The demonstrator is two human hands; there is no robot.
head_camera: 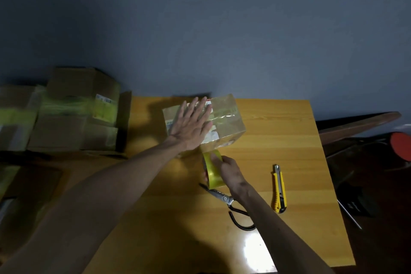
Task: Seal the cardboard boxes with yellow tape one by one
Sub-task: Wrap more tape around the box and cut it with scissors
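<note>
A cardboard box (226, 118) wrapped in shiny tape stands on the wooden table (278, 140), near its far side. My left hand (191, 124) lies flat on the box's top with the fingers spread. My right hand (229, 172) grips a roll of yellow tape (212, 171) just in front of the box's near face. A strip of tape runs from the roll up to the box's lower front edge.
Scissors (224, 198) lie on the table under my right wrist. A yellow utility knife (279, 189) lies to the right of them. Several cardboard boxes with yellow tape (73, 113) are stacked at the left. Dark objects and a red item (400, 144) sit at the right.
</note>
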